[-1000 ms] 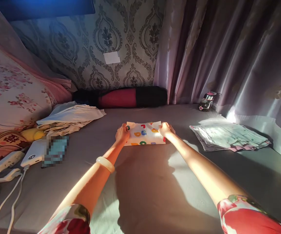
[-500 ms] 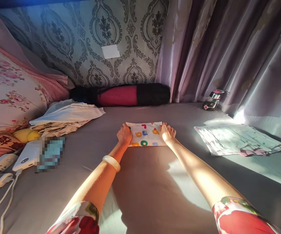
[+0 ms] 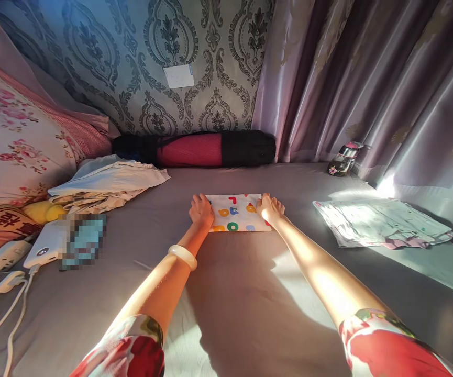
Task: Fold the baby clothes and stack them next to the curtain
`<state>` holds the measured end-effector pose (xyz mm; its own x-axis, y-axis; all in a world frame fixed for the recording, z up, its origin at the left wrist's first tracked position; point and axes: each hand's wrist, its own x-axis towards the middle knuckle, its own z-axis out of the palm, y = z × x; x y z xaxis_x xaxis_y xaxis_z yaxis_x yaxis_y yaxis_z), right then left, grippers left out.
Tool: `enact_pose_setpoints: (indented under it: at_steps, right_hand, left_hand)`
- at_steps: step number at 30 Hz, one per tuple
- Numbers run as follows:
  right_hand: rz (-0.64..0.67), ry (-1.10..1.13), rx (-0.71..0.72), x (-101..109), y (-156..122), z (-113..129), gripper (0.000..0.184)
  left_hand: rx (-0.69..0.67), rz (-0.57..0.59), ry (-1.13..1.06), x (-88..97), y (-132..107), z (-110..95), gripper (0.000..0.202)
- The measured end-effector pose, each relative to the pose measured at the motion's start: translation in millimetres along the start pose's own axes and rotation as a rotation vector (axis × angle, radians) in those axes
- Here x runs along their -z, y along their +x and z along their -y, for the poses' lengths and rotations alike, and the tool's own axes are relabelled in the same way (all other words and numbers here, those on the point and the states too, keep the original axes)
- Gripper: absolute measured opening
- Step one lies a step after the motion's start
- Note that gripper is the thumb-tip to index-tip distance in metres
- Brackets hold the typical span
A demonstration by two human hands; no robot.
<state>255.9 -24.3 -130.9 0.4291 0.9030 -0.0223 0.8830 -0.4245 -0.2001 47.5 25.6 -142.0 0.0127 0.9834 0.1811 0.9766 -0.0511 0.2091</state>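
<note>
A white folded cloth (image 3: 236, 213) printed with colourful letters and shapes lies flat on the grey bed sheet (image 3: 234, 283), straight in front of me. My left hand (image 3: 201, 211) is closed on its left edge, fingers curled and thumb side against the fabric. At the opposite edge my right hand (image 3: 271, 210) grips the cloth with bent fingers. The fingertips of both hands are partly hidden. A pale bangle (image 3: 183, 256) circles my left wrist.
Right of me lies a flat stack of pale printed cloth (image 3: 383, 224), with a dark bottle (image 3: 344, 159) behind it. Crumpled cream fabric (image 3: 112, 180), a white power bank (image 3: 47, 243) and a power strip (image 3: 0, 262) with cables sit left. A black and pink roll (image 3: 190, 149) lies along the wall.
Both hands keep their grip at the two ends of the cloth, which stays flat in nearly the same place. The camera view has shifted slightly.
</note>
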Motion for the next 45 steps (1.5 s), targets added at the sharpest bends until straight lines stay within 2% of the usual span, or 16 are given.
enact_pose_setpoints:
  at_steps: [2,4,7,10,14,20,26,29,35,40,45]
  right_hand:
    - [-0.021,0.008,0.000,8,-4,5,0.040]
    - [-0.121,0.016,0.048,10,-10,15,0.040]
    - [-0.247,0.066,0.277,1,-16,34,0.042]
    - [-0.230,0.121,0.464,-18,-20,48,0.044]
    - [-0.140,0.165,0.454,-39,-20,51,0.049]
    - [-0.070,0.128,0.454,-44,-15,49,0.051]
    - [-0.071,0.056,0.455,-43,-11,48,0.050]
    - [-0.081,0.018,0.451,-42,-11,46,0.050]
    - [-0.033,0.023,0.388,-38,-12,44,0.053]
    - [-0.037,0.027,0.290,-36,-11,41,0.054]
    - [-0.055,0.012,0.238,-37,-10,36,0.056]
  left_hand:
    - [-0.086,-0.058,0.038,3.8,-4,-1,0.028]
    - [-0.171,-0.084,0.040,6.6,-10,-6,0.030]
    - [-0.336,-0.052,-0.002,6.0,-21,-21,0.036]
    - [-0.446,0.042,-0.010,-0.8,-29,-33,0.047]
    - [-0.401,0.179,0.024,-10.5,-30,-34,0.056]
    - [-0.417,0.240,0.046,-12.3,-29,-29,0.060]
    - [-0.463,0.152,0.078,-5.9,-22,-31,0.046]
    - [-0.445,0.133,0.115,-5.7,-15,-33,0.040]
    - [-0.326,0.045,0.058,-17.1,-9,-30,0.049]
    - [-0.232,0.111,0.020,-22.7,-9,-26,0.058]
    - [-0.132,0.108,0.007,-22.4,-9,-21,0.063]
